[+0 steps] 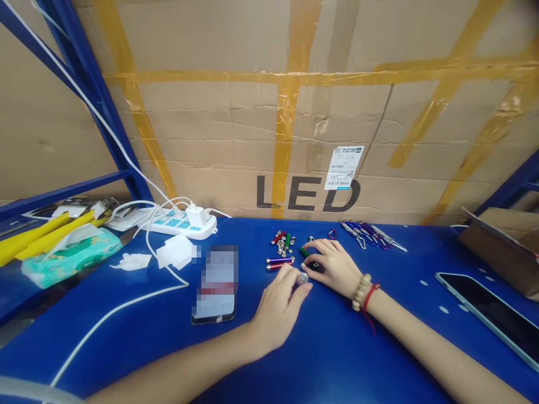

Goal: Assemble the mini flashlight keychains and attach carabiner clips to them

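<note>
The cardboard carton (236, 140) stands behind the black-edged phone (214, 306) and bounds the rear edge of the blue desk (337, 359). Desk surface extends in front of this phone to the bottom of the view, crossed by both forearms. The brown box (505, 269) sits far right of the black-edged phone, at the view's edge. The green tissue pack (71, 258) lies far left of it, along the desk's slanting left edge. The left hand (275, 308) is just right of the black-edged phone; thumb and index finger grip the round silver piece (302, 278). The right hand (332, 266) is farther right of that phone, fingers curled, thumb and index fingertips close together; whether they grip anything cannot be told. The pale-cased phone (492, 314) lies well right of the black-edged phone. The power strip (181, 224) is behind it, to the left; the white cable (126, 303) limits room on its left side. The blue and purple clip tubes (373, 233) lie rightward and behind it. The loose small parts (284, 241) lie nearer its right, in a scattered group.
</note>
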The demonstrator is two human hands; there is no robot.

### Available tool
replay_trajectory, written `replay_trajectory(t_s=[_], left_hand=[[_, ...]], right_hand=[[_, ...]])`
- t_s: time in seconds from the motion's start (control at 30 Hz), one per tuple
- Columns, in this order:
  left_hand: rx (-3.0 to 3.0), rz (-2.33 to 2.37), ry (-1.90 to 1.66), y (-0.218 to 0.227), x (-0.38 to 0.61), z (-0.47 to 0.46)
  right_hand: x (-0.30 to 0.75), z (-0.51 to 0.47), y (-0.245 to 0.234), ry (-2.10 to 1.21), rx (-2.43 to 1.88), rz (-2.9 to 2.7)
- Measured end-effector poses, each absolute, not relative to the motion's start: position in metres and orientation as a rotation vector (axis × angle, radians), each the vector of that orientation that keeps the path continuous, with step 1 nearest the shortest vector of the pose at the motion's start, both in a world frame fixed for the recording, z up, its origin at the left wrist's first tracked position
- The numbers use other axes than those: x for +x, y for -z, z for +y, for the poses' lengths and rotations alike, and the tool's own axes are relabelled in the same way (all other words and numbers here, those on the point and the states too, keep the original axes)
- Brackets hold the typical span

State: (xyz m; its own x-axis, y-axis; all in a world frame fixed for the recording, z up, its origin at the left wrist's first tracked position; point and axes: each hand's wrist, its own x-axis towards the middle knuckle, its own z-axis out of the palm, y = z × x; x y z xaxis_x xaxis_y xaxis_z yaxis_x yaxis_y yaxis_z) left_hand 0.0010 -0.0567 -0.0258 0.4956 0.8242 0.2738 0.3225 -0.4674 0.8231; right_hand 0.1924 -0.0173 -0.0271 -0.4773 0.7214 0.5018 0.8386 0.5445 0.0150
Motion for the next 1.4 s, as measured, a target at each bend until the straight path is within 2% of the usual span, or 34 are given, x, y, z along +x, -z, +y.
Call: replay_trajectory(t_s=[0.5, 0.73, 0.83, 1.03, 1.1, 1.27, 1.4], left_hand=[[1.975, 0.996, -0.912, 0.026, 0.004, -0.055], [1.863, 1.069, -0.958, 0.026, 0.004, -0.051], [1.717, 1.127, -0.994, 0.024, 0.004, -0.049], [1.622, 1.082, -1.010, 0.023, 0.005, -0.050], [1.654, 1.058, -1.023, 0.023, 0.005, -0.051], [1.685, 1.077, -1.041, 0.021, 0.006, -0.051], [1.684, 1.065, -1.046, 0.021, 0.006, -0.051]], right_hand=[[0.167, -0.060, -0.004, 0.277, -0.874, -1.939], [0.178, -0.048, -0.002, 0.207, -1.081, -2.076], [0.193, -0.041, -0.005, -0.024, -1.240, -2.200], [0.215, -0.042, -0.008, -0.899, -1.255, -2.343], [0.215, -0.042, -0.005, -1.019, -1.236, -2.372], [0.207, -0.042, 0.000, -0.902, -1.202, -2.454], [0.198, -0.043, 0.004, -0.485, -1.286, -2.536]])
